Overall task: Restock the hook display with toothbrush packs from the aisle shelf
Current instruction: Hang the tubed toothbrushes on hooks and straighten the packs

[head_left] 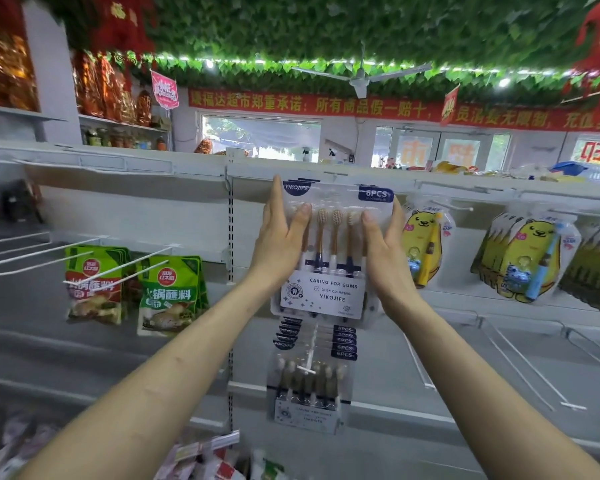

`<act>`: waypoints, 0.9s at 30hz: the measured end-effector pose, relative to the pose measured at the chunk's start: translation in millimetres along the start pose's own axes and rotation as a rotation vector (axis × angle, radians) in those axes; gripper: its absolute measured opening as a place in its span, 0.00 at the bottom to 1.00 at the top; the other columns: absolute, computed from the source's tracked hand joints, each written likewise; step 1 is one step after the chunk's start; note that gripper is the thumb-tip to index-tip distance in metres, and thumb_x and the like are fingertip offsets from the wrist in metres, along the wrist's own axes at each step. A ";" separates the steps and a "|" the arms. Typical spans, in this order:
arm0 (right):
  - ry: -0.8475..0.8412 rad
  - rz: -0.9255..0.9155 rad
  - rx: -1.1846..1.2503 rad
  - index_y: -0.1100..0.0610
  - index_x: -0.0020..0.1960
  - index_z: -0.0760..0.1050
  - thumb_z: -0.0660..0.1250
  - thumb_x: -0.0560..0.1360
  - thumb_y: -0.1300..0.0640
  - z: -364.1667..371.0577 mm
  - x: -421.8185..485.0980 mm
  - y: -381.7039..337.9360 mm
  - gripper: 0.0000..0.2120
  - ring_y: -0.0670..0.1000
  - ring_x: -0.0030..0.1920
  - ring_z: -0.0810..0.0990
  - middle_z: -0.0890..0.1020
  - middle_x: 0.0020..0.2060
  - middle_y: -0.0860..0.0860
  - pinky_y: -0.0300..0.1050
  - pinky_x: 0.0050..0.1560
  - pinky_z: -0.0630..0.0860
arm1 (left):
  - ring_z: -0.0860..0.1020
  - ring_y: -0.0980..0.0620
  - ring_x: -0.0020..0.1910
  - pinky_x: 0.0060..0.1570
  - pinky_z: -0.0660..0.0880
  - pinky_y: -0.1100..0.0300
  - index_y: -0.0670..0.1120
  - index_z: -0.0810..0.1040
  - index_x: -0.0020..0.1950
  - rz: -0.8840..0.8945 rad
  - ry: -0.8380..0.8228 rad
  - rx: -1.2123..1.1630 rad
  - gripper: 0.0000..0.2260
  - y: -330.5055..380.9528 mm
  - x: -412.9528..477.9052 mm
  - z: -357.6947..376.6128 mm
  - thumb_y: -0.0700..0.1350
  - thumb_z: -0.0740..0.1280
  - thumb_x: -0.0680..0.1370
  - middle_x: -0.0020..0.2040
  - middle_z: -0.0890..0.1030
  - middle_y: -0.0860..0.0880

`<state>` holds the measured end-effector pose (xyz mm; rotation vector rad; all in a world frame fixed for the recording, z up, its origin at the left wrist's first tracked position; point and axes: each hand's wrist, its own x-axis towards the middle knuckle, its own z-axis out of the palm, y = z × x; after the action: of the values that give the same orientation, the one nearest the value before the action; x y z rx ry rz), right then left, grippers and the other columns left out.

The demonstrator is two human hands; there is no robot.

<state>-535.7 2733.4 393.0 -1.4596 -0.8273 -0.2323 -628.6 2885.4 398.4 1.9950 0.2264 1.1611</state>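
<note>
Hanging step. My left hand (280, 235) and right hand (384, 242) grip toothbrush pack (333, 292) by side edges, thumbs in front, high above hanging packs (309, 386). Hook hidden behind pack. Next, I judge: align hang hole, slide on level.

A clear six-piece toothbrush pack (331, 251) with a navy-and-white label is held upright, face outward, at the top of the hook display (381, 358). Directly below, a stack of matching packs (307, 393) is hung on a white hook (310, 355).
</note>
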 end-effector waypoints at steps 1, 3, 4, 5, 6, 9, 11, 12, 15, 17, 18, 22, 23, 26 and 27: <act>0.000 0.000 0.004 0.36 0.82 0.49 0.57 0.78 0.26 0.0 -0.4 0.2 0.37 0.47 0.81 0.60 0.61 0.82 0.41 0.61 0.80 0.61 | 0.51 0.51 0.84 0.80 0.54 0.42 0.63 0.39 0.84 0.000 -0.003 -0.006 0.34 0.2 -0.9 -1.1 0.66 0.55 0.85 0.86 0.46 0.58; 0.005 0.010 0.007 0.36 0.82 0.50 0.58 0.78 0.26 -1.6 -1.7 1.7 0.38 0.47 0.81 0.60 0.61 0.82 0.41 0.61 0.80 0.61 | 0.51 0.51 0.84 0.79 0.54 0.45 0.63 0.40 0.84 0.004 -0.011 -0.031 0.34 1.1 -4.1 -4.5 0.66 0.56 0.84 0.86 0.46 0.58; 0.010 0.021 0.009 0.37 0.82 0.50 0.58 0.77 0.25 -3.4 -3.7 2.5 0.39 0.47 0.81 0.60 0.60 0.82 0.42 0.61 0.80 0.61 | 0.51 0.51 0.84 0.79 0.54 0.45 0.64 0.40 0.84 0.003 -0.016 -0.044 0.35 0.8 -6.7 -6.7 0.66 0.57 0.84 0.86 0.46 0.58; 0.016 0.039 0.014 0.37 0.82 0.49 0.59 0.76 0.24 -5.8 -6.9 4.3 0.41 0.47 0.82 0.59 0.59 0.82 0.42 0.61 0.80 0.61 | 0.51 0.50 0.84 0.78 0.54 0.45 0.64 0.40 0.84 -0.002 -0.021 -0.049 0.35 -0.6 -10.7 -9.1 0.66 0.58 0.84 0.86 0.47 0.58; 0.021 0.060 0.021 0.37 0.83 0.49 0.60 0.75 0.23 -9.1 -12.2 6.6 0.42 0.47 0.82 0.58 0.58 0.83 0.42 0.61 0.81 0.60 | 0.51 0.50 0.84 0.78 0.54 0.44 0.64 0.41 0.84 -0.013 -0.025 -0.044 0.35 -3.9 -16.3 -11.5 0.67 0.58 0.84 0.86 0.47 0.58; 0.066 0.108 0.037 0.41 0.84 0.50 0.60 0.80 0.31 -17.9 -41.4 16.9 0.38 0.44 0.82 0.57 0.57 0.83 0.43 0.56 0.82 0.58 | 0.53 0.51 0.84 0.81 0.55 0.40 0.59 0.45 0.85 -0.091 -0.027 -0.012 0.36 -25.8 -47.5 -16.8 0.67 0.58 0.83 0.86 0.51 0.57; 0.144 0.146 0.034 0.47 0.84 0.52 0.59 0.84 0.39 -18.8 -71.5 28.2 0.33 0.43 0.77 0.62 0.58 0.81 0.45 0.49 0.78 0.61 | 0.55 0.53 0.83 0.81 0.57 0.41 0.57 0.51 0.85 -0.138 -0.002 -0.017 0.33 -45.6 -78.2 -16.6 0.65 0.58 0.84 0.85 0.54 0.56; 0.172 0.174 0.025 0.49 0.83 0.54 0.58 0.86 0.42 -16.3 -88.4 34.4 0.30 0.42 0.73 0.65 0.59 0.80 0.45 0.46 0.74 0.63 | 0.57 0.53 0.83 0.81 0.58 0.41 0.57 0.53 0.85 -0.164 0.020 -0.023 0.32 -57.0 -95.0 -14.7 0.64 0.58 0.84 0.85 0.56 0.56; 0.141 0.264 0.005 0.51 0.82 0.55 0.55 0.87 0.43 -3.9 -134.7 59.0 0.27 0.38 0.67 0.64 0.59 0.80 0.46 0.41 0.67 0.61 | 0.59 0.54 0.82 0.80 0.59 0.43 0.57 0.57 0.84 -0.293 0.045 -0.056 0.27 -80.7 -143.6 -4.4 0.61 0.57 0.86 0.84 0.59 0.57; 0.113 0.330 -0.014 0.52 0.83 0.55 0.55 0.87 0.45 3.0 -156.5 78.9 0.27 0.39 0.69 0.63 0.59 0.80 0.46 0.40 0.67 0.60 | 0.59 0.53 0.82 0.80 0.59 0.44 0.57 0.56 0.84 -0.370 0.008 -0.045 0.27 -94.9 -170.7 1.1 0.60 0.56 0.86 0.84 0.58 0.57; 0.100 0.368 -0.027 0.53 0.83 0.55 0.55 0.87 0.45 5.2 -164.1 87.2 0.27 0.42 0.71 0.64 0.59 0.80 0.47 0.41 0.67 0.60 | 0.58 0.53 0.82 0.80 0.58 0.44 0.57 0.55 0.85 -0.398 -0.029 -0.024 0.27 -102.0 -179.7 2.4 0.60 0.56 0.86 0.84 0.57 0.57; -0.039 0.491 -0.115 0.51 0.84 0.52 0.56 0.87 0.45 9.3 -176.2 115.4 0.29 0.53 0.77 0.64 0.54 0.82 0.49 0.44 0.66 0.61 | 0.56 0.50 0.83 0.81 0.57 0.43 0.56 0.53 0.85 -0.484 -0.144 0.056 0.30 -129.3 -189.7 5.6 0.63 0.57 0.85 0.85 0.55 0.54; -0.068 0.501 -0.137 0.50 0.85 0.51 0.57 0.87 0.45 9.7 -173.6 122.5 0.30 0.54 0.78 0.64 0.53 0.82 0.49 0.45 0.66 0.61 | 0.56 0.49 0.84 0.81 0.56 0.43 0.56 0.53 0.86 -0.500 -0.165 0.061 0.31 -133.4 -185.9 7.6 0.63 0.57 0.85 0.85 0.55 0.53; -0.106 0.530 -0.144 0.51 0.85 0.47 0.60 0.86 0.44 12.2 -159.0 144.5 0.35 0.54 0.81 0.58 0.51 0.83 0.51 0.46 0.74 0.57 | 0.56 0.47 0.83 0.80 0.57 0.42 0.54 0.50 0.86 -0.547 -0.213 0.009 0.34 -144.3 -170.2 19.9 0.64 0.59 0.85 0.86 0.54 0.51; -0.117 0.561 -0.143 0.51 0.86 0.46 0.61 0.85 0.44 12.8 -154.3 151.8 0.36 0.54 0.81 0.58 0.51 0.83 0.51 0.48 0.77 0.57 | 0.56 0.46 0.83 0.79 0.57 0.41 0.54 0.48 0.86 -0.560 -0.243 -0.016 0.35 -145.3 -163.1 24.6 0.64 0.59 0.84 0.86 0.54 0.51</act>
<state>-557.6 2715.4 178.0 -1.7914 -0.4707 0.2241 -668.0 2885.6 182.1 1.8644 0.6011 0.5592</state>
